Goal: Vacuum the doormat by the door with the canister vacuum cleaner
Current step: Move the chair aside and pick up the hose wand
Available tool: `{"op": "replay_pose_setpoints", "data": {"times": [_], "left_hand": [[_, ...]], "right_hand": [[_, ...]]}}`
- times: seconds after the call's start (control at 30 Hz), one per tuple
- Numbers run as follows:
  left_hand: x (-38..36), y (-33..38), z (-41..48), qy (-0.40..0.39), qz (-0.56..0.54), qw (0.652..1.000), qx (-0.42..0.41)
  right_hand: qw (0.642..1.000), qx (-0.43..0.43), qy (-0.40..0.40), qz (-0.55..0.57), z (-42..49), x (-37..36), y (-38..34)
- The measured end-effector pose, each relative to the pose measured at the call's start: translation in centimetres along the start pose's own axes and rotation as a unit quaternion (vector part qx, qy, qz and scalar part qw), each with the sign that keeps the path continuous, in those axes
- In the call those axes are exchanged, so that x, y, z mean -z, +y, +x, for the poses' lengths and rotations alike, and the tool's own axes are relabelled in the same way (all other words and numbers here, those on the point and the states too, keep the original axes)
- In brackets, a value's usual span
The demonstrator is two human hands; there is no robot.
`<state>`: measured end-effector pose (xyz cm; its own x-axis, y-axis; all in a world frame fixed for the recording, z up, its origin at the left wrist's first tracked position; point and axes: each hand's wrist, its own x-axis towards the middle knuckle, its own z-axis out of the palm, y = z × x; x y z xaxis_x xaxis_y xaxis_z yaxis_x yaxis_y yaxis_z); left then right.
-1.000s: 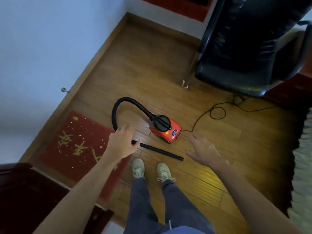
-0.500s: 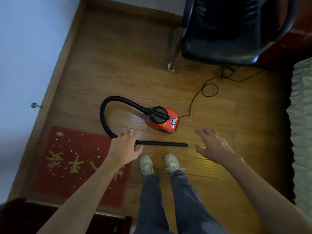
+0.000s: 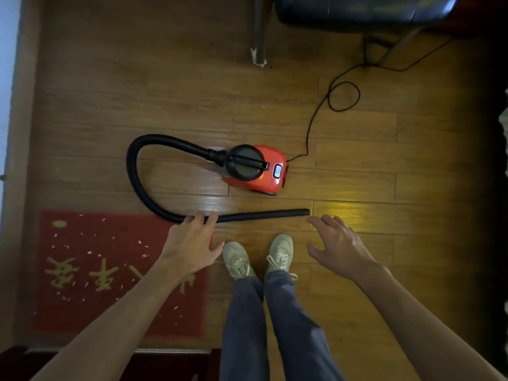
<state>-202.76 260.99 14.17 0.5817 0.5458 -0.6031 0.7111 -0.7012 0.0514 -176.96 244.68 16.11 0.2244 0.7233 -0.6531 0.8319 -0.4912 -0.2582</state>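
Note:
A small red canister vacuum (image 3: 257, 169) sits on the wood floor ahead of my feet. Its black hose (image 3: 137, 171) loops left and ends in a straight black tube (image 3: 264, 215) lying flat on the floor. A red doormat (image 3: 115, 273) with gold characters and scattered white specks lies at the lower left. My left hand (image 3: 192, 243) hovers open over the hose where it meets the tube, fingertips at it. My right hand (image 3: 338, 246) is open just below the tube's free end, holding nothing.
A black chair (image 3: 362, 9) stands at the top, one leg (image 3: 258, 31) near the middle. The vacuum's power cord (image 3: 343, 94) curls across the floor to the right. A wall (image 3: 8, 78) runs along the left; dark furniture (image 3: 170, 364) sits at the bottom edge.
The view has tilted down and closer to the floor. Both open hands have dropped nearer the tube, the left now reaching the hose. The vacuum has not moved.

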Motion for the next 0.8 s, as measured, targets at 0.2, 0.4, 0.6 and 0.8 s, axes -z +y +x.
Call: {"op": "replay_pose_setpoints", "data": {"times": [0.2, 0.4, 0.6, 0.8], "left_hand": [[-6.5, 0.8, 6.2, -0.023, -0.011, 1.000, -0.015], [-15.5, 0.8, 11.8, -0.068, -0.004, 0.998, -0.008], [-24.1, 0.3, 16.3, -0.118, -0.006, 0.993, 0.004], [-30.6, -1.0, 21.8, -0.127, 0.016, 0.991, -0.024]], "right_hand": [[0.998, -0.011, -0.024, 0.062, 5.5, -7.4, 1.7], [0.996, 0.000, -0.066, 0.066, 12.7, -15.5, 2.5], [0.989, -0.012, -0.102, 0.104, 19.2, -24.0, 2.3], [0.916, -0.186, -0.148, 0.324, 26.2, -32.4, 1.0]]}}
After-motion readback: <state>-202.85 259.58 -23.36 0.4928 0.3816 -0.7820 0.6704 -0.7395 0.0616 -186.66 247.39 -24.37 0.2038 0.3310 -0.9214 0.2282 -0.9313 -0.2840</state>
